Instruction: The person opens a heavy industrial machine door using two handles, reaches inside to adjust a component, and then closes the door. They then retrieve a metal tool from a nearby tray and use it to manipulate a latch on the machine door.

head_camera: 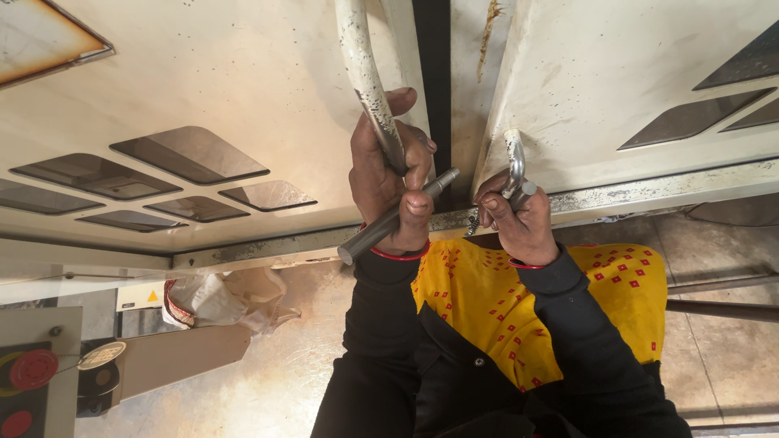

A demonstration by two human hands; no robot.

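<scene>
My left hand [388, 188] is closed around a worn white curved door handle [362, 73] on the left cream cabinet door [243, 81]. The same hand also clamps a grey metal rod-like tool [365, 237], whose tip points toward the dark gap [431, 73] between the two doors. My right hand [521, 223] grips a small shiny metal handle [514, 161] at the lower edge of the right cream door [617, 73]. Red bangles sit on both wrists, above black sleeves.
Dark glass panes [191, 152] are set into the left door, and more into the right door [690, 118]. A control box with red round buttons [32, 369] is at lower left. Crumpled cloth [219, 296] lies below the door edge. Yellow red-dotted fabric [487, 316] covers my lap.
</scene>
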